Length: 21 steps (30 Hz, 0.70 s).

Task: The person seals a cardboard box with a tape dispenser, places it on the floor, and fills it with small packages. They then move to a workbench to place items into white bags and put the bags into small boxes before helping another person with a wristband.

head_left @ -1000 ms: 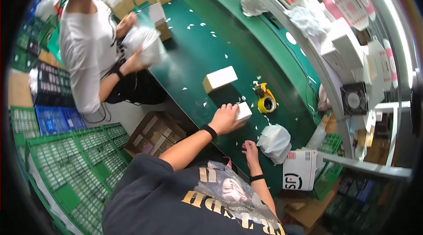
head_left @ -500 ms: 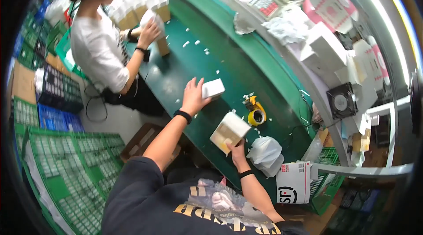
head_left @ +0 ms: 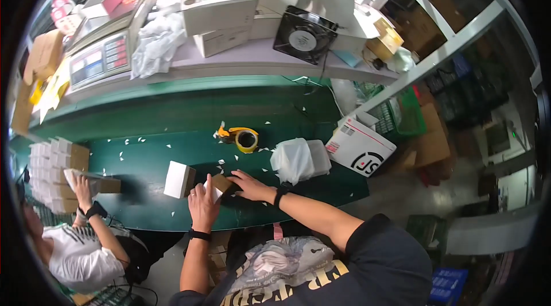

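Note:
A small white-and-brown carton [head_left: 220, 183] lies tilted on the green table near its front edge, between my two hands. My left hand [head_left: 203, 207] grips its white left side, index finger stretched along it. My right hand [head_left: 252, 186] holds its brown right end with spread fingertips. Just left of them, apart from both hands, stands a white box [head_left: 179, 179] with a brown side. Behind lies a yellow tape dispenser [head_left: 246, 140] with a tape roll. A white plastic-wrapped bundle [head_left: 299, 160] sits beyond my right hand.
At left a co-worker's hand [head_left: 82, 191] touches a carton beside stacked white-and-brown boxes [head_left: 57, 169]. White scraps dot the table [head_left: 138, 159]. The shelf behind bears a scale [head_left: 100, 59], boxes [head_left: 219, 7] and a black fan [head_left: 304, 35]. A white printed package [head_left: 360, 146] lies at the right end.
My view has swung round toward the shelf. My left hand has left the white box and now grips the carton that my right hand held. That carton has been turned and set down.

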Each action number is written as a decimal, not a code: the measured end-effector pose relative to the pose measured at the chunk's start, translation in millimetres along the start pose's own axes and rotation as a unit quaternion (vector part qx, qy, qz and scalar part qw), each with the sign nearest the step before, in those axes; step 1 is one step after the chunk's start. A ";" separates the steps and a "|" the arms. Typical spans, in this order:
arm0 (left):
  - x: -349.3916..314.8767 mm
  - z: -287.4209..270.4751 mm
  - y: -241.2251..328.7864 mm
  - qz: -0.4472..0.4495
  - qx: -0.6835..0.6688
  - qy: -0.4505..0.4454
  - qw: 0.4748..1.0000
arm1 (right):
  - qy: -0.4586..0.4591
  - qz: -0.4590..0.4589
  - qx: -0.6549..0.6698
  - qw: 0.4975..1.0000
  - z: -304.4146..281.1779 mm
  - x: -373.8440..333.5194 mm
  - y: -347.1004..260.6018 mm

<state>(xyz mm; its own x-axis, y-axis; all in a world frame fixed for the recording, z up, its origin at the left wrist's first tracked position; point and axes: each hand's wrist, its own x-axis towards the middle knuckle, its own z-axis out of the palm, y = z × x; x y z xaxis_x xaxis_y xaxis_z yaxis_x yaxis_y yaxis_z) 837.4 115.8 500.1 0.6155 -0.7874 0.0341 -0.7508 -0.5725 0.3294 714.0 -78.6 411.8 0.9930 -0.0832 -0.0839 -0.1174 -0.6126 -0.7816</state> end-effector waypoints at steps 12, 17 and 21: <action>-0.4 25.6 -16.2 -0.041 0.053 0.151 0.986 | 0.322 0.254 -0.013 0.912 -130.8 -174.3 47.0; 10.7 -8.7 18.4 -0.073 0.041 0.201 0.976 | 0.254 -0.077 -0.026 0.964 -258.3 -140.8 -60.1; 43.6 -43.8 -4.8 -0.143 0.130 0.290 0.937 | 0.417 -0.470 0.005 0.778 -354.4 -156.6 -188.2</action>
<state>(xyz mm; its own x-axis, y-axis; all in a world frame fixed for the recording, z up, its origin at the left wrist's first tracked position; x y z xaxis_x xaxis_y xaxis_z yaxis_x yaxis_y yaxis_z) 878.3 94.2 541.3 0.7708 -0.3788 0.5122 -0.5209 -0.8376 0.1645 575.7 -228.8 791.1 0.2845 -0.0860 0.9548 0.6594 -0.7054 -0.2600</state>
